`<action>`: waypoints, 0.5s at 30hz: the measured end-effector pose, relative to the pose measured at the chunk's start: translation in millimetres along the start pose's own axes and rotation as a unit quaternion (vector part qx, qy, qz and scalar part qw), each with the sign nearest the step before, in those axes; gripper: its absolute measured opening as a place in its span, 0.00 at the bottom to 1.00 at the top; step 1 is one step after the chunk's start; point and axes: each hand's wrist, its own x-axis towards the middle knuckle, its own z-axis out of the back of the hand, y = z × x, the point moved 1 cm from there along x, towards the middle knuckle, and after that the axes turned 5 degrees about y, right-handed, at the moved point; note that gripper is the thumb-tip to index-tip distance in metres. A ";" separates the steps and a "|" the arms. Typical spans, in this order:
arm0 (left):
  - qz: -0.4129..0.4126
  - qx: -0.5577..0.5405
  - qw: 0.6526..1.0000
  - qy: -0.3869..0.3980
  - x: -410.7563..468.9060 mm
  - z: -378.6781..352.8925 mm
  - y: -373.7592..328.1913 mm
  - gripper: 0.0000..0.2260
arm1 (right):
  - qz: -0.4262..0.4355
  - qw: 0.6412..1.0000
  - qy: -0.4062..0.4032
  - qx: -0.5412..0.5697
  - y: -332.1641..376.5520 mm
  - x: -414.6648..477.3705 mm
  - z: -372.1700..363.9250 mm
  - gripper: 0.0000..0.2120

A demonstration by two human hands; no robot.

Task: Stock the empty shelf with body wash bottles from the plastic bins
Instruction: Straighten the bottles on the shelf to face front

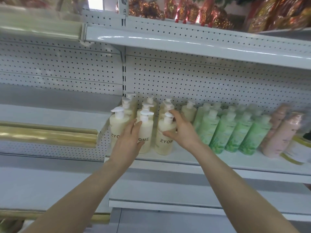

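Several cream ZYOME pump bottles stand in rows at the left end of the white shelf (193, 163). My left hand (129, 140) holds the middle front cream bottle (146, 132), fingers along its left side and thumb across its label. My right hand (182, 130) grips the right front cream bottle (165, 138), fingers over its shoulder by the pump and thumb on its front. The left front cream bottle (117, 125) stands just left of my left hand. No plastic bin is in view.
Several green bottles (227, 132) fill the shelf to the right of the cream ones, then pink bottles (279, 132) at the far right. Pegboard backs the shelves. Gold-wrapped rolls (50, 135) lie on the left bay. Red and gold decorations (193, 10) sit on top.
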 end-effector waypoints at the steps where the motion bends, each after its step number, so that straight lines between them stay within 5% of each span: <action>1: -0.004 0.005 1.000 0.001 0.0 0.9 0.2 0.31 | -0.001 1.000 0.011 0.001 0.3 -0.9 1.5 0.38; 4: -0.020 0.019 0.999 -0.024 2.1 10.3 -1.6 0.27 | 0.003 0.999 0.042 0.000 -3.9 -4.2 15.9 0.35; 9: -0.092 0.033 0.993 -0.067 25.5 30.5 -24.5 0.22 | 0.008 0.993 -0.064 -0.102 -33.3 17.5 68.6 0.23; 15: -0.149 0.102 0.983 -0.032 89.2 27.4 -51.2 0.14 | -0.054 0.972 0.065 -0.218 -55.4 82.2 90.9 0.23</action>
